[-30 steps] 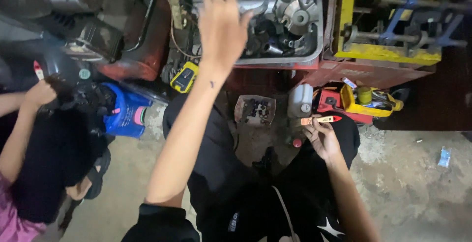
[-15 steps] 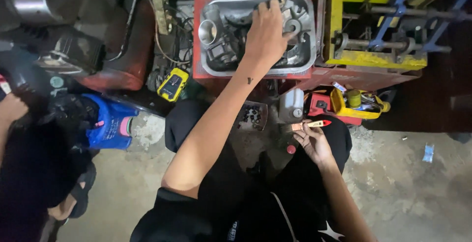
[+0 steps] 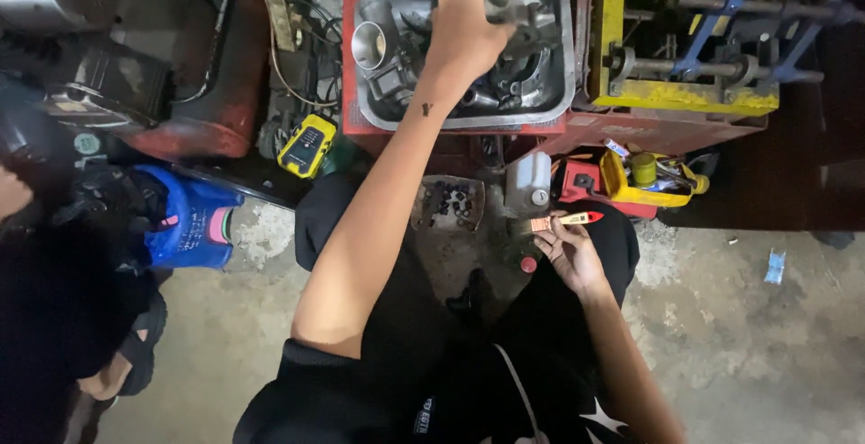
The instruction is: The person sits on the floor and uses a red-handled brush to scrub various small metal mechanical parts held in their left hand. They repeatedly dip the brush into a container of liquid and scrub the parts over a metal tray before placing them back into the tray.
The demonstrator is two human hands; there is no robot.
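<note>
A view from above looks down on a person in dark clothes crouching on a concrete floor in a cluttered workshop. The left hand stretches far forward into a shallow grey metal tray that sits on a red stand. The tray is packed with dark, oily engine parts, among them a short shiny metal tube at its left end. The left hand lies curled over the parts in the far middle of the tray, its fingers bent down among them; whether they grip one cannot be told, since the back of the hand hides them.

The right hand rests near the person's right knee, close to the body. Its fingers pinch a small flat orange and red tool, held level with its red tip pointing right.

Between the two hands, on the floor, sits a small open box of dark little parts, with a white plastic can just to its right. Further right lies a red and yellow case of odds and ends. A yellow handheld meter lies left of the tray's stand. A yellow and blue metal frame stands to the right of the tray. At the left edge, a blue bag lies on the floor beside another person's sandalled foot.
</note>
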